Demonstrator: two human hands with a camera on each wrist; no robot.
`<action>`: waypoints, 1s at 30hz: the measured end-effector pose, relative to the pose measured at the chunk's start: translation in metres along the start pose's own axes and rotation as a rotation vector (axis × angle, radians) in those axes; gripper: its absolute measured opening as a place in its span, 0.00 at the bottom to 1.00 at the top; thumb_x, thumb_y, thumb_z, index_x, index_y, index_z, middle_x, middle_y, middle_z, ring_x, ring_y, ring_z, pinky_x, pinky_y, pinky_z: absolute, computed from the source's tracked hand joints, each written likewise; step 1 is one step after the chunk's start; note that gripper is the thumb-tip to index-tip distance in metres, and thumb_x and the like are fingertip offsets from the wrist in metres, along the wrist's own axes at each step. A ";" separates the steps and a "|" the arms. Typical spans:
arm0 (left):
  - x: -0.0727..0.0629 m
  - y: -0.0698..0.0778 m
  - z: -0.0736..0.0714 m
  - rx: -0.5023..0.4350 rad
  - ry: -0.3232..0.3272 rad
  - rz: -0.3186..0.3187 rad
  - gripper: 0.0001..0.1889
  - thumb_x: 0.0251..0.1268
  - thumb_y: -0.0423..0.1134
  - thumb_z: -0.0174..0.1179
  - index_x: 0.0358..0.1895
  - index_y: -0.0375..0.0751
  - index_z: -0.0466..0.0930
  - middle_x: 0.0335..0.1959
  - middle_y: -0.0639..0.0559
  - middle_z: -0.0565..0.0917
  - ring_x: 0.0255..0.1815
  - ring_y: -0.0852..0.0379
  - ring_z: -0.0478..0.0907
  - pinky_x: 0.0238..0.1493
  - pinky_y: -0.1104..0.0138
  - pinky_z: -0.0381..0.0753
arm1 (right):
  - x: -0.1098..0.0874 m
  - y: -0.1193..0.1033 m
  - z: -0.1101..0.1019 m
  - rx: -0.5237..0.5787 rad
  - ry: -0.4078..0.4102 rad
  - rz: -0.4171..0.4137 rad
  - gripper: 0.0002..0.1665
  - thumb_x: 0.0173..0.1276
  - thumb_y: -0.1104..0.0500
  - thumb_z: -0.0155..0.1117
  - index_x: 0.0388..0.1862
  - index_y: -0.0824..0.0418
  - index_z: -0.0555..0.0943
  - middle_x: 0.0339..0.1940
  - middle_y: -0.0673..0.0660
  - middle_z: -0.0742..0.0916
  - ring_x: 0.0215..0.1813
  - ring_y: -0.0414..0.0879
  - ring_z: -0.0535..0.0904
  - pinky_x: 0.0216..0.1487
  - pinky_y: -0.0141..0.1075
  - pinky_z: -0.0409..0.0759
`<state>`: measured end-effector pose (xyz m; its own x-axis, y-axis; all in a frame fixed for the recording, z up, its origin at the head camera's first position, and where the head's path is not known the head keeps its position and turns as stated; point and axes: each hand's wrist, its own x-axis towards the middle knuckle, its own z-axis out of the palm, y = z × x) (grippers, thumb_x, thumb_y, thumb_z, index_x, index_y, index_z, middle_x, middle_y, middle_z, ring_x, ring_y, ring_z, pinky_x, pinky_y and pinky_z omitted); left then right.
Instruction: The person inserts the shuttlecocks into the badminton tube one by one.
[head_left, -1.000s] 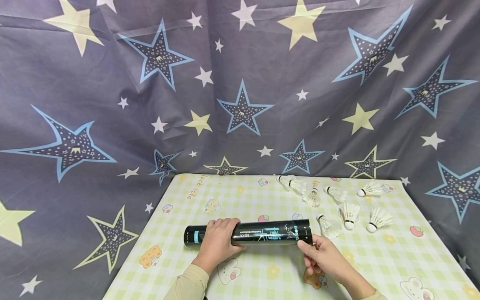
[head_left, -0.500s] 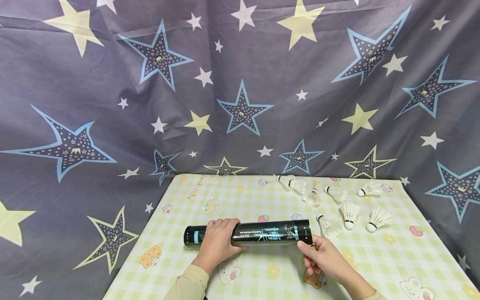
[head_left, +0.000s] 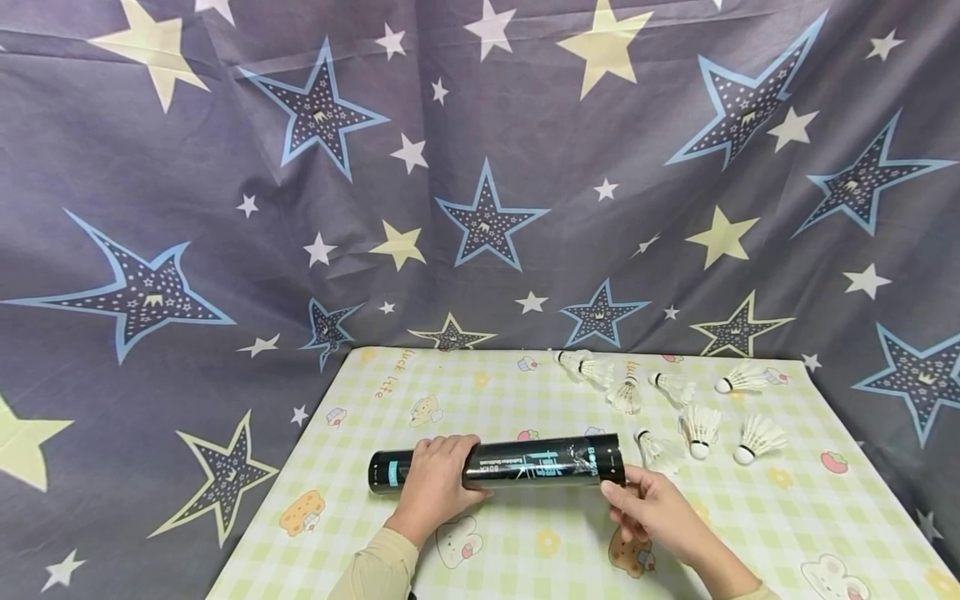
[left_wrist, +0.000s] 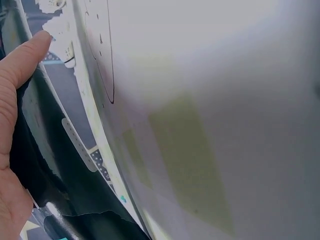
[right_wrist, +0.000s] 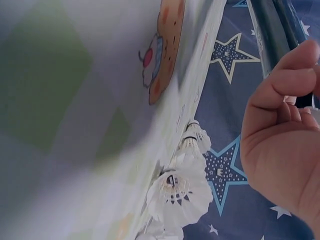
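A black shuttlecock tube with blue and white print lies sideways across the table in the head view. My left hand grips it left of its middle, fingers over the top and thumb at the near side. At its right end, my right hand pinches the rim between thumb and fingers. In the right wrist view the curled fingers meet the tube's end; whatever lies inside that end is hidden. The left wrist view shows the left thumb side along the dark tube.
Several white feather shuttlecocks lie on the right and back of the table, the nearest one just beyond the right hand. A green checked cloth covers the table. Behind it hangs a grey curtain with stars.
The tube's right end has risen slightly and the right hand has shifted a little to the right with its hold on the rim. The left hand keeps its place.
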<state>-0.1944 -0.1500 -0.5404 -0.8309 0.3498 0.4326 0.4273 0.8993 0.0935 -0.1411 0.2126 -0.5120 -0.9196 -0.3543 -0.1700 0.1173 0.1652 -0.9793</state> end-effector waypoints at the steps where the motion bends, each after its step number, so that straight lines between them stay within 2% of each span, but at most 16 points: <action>1: 0.000 0.000 0.000 0.000 0.002 0.000 0.45 0.36 0.67 0.86 0.61 0.56 0.80 0.54 0.57 0.90 0.52 0.54 0.86 0.56 0.56 0.76 | 0.000 0.000 -0.002 -0.009 0.005 -0.005 0.20 0.83 0.53 0.62 0.56 0.71 0.79 0.29 0.52 0.88 0.22 0.39 0.82 0.23 0.29 0.73; 4: 0.000 0.001 -0.001 -0.004 0.004 -0.003 0.44 0.36 0.66 0.86 0.61 0.56 0.80 0.54 0.57 0.90 0.52 0.53 0.86 0.56 0.56 0.76 | -0.002 -0.001 -0.006 -0.035 0.038 -0.015 0.27 0.80 0.55 0.66 0.67 0.73 0.76 0.31 0.51 0.87 0.22 0.39 0.82 0.23 0.29 0.74; 6: 0.000 0.001 -0.001 -0.005 0.004 -0.005 0.44 0.36 0.66 0.86 0.61 0.56 0.80 0.54 0.57 0.90 0.52 0.53 0.86 0.56 0.56 0.76 | -0.002 -0.001 -0.009 -0.057 0.071 -0.016 0.32 0.78 0.57 0.69 0.72 0.74 0.73 0.33 0.51 0.88 0.23 0.39 0.82 0.23 0.29 0.74; 11: 0.001 0.001 -0.002 -0.008 0.003 -0.011 0.44 0.37 0.65 0.86 0.61 0.56 0.80 0.54 0.57 0.90 0.52 0.53 0.86 0.56 0.56 0.76 | -0.001 0.001 -0.019 -0.125 0.152 -0.032 0.33 0.74 0.60 0.72 0.71 0.73 0.74 0.38 0.54 0.89 0.23 0.40 0.82 0.22 0.29 0.73; 16: 0.001 0.001 -0.002 -0.011 0.002 -0.017 0.43 0.38 0.65 0.86 0.61 0.55 0.80 0.54 0.57 0.90 0.52 0.53 0.85 0.56 0.55 0.76 | 0.003 0.004 -0.028 -0.191 0.293 -0.017 0.31 0.73 0.61 0.72 0.72 0.66 0.77 0.43 0.62 0.91 0.23 0.42 0.82 0.21 0.31 0.73; 20: 0.000 0.001 -0.002 -0.007 -0.001 -0.019 0.43 0.38 0.64 0.86 0.62 0.55 0.80 0.54 0.57 0.90 0.51 0.54 0.85 0.56 0.55 0.76 | 0.009 0.006 -0.032 -0.197 0.400 0.035 0.35 0.77 0.59 0.69 0.79 0.63 0.70 0.53 0.67 0.91 0.24 0.42 0.83 0.22 0.33 0.75; 24: 0.000 0.001 -0.002 -0.011 0.003 -0.017 0.43 0.38 0.64 0.86 0.61 0.55 0.80 0.53 0.57 0.90 0.51 0.53 0.85 0.56 0.55 0.76 | 0.013 0.008 -0.036 -0.191 0.434 0.068 0.41 0.80 0.56 0.66 0.84 0.64 0.61 0.62 0.70 0.88 0.26 0.44 0.85 0.23 0.36 0.79; 27: 0.001 0.001 -0.002 -0.019 0.005 -0.014 0.43 0.38 0.64 0.86 0.61 0.55 0.80 0.53 0.57 0.90 0.51 0.53 0.85 0.56 0.55 0.76 | 0.014 0.010 -0.039 -0.228 0.454 0.083 0.40 0.81 0.55 0.65 0.84 0.64 0.61 0.61 0.69 0.88 0.26 0.44 0.85 0.24 0.38 0.81; 30: 0.001 0.000 -0.001 -0.016 0.008 -0.009 0.43 0.39 0.65 0.85 0.62 0.55 0.80 0.54 0.57 0.90 0.51 0.54 0.86 0.56 0.55 0.76 | 0.013 0.013 -0.042 -0.341 0.498 0.076 0.36 0.80 0.54 0.66 0.81 0.62 0.67 0.55 0.66 0.89 0.27 0.43 0.84 0.26 0.36 0.81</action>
<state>-0.1947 -0.1501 -0.5386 -0.8318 0.3398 0.4390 0.4257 0.8979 0.1116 -0.1673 0.2486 -0.5229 -0.9879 0.1295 -0.0853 0.1384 0.4879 -0.8618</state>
